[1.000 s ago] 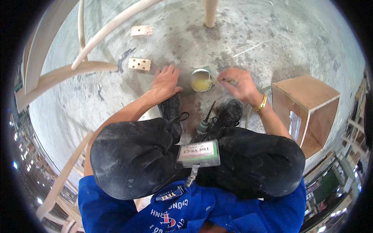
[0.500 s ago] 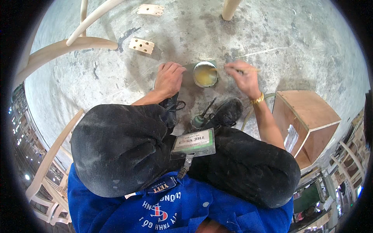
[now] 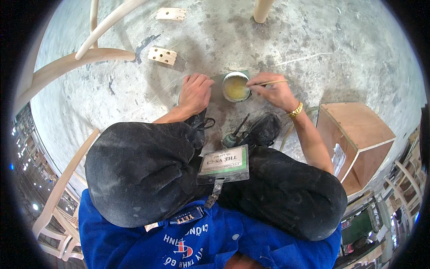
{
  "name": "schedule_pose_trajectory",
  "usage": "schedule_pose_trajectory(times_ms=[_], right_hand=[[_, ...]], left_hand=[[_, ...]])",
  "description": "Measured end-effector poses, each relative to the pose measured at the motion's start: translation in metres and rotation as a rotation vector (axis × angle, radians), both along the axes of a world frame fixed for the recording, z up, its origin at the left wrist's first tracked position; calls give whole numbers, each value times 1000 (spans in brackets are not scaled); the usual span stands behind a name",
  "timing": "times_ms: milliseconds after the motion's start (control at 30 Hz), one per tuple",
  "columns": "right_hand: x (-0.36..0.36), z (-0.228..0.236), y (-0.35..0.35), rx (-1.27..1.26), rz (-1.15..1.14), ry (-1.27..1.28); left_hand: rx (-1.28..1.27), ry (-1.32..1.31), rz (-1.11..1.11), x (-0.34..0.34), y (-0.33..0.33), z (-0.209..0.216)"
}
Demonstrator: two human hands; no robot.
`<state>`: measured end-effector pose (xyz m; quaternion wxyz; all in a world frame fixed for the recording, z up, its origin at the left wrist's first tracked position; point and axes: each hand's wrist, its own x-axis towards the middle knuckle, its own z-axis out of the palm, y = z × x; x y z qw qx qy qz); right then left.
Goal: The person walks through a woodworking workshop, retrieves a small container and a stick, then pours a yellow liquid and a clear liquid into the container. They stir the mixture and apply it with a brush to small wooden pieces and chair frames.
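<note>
On the concrete floor in front of me stands a round, pale-rimmed can (image 3: 224,93) holding a cloudy yellowish liquid (image 3: 234,88). From the right, my right hand (image 3: 274,92) pinches a thin wooden stick (image 3: 278,81) at the can's edge. The stick's lower end is smeared by motion over the liquid, and I cannot tell whether it carries a brush. My left hand (image 3: 195,93) is just left of the can, with its fingers curled down and together. Whatever those fingers hold, if anything, is hidden. A dark green piece (image 3: 244,73) shows behind the can's rim.
Two pale wood blocks with holes (image 3: 162,55) (image 3: 171,14) lie farther off on the floor. Curved wooden chair parts (image 3: 96,54) reach in from the left. A plywood box (image 3: 356,123) stands at right. Near my shoe is a green bottle with a dark spout (image 3: 230,140).
My right hand has moved left with the stick, from beside the can to its rim. My left hand has stayed nearly in place.
</note>
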<state>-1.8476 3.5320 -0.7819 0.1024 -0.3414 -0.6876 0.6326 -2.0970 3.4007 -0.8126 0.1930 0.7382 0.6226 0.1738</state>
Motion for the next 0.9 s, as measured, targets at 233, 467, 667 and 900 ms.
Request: schedule_pose_trajectory(times_ms=[233, 467, 667, 900], right_hand=[[-4, 2, -5, -75, 52, -2], [-2, 3, -1, 6, 39, -92], [4, 8, -11, 40, -59, -29], [8, 2, -22, 153, -144, 9]], left_hand=[[1, -8, -5, 0, 1, 4], [-34, -67, -17, 1, 6, 10], [177, 52, -70, -84, 57, 32], [-179, 323, -138, -138, 56, 48]])
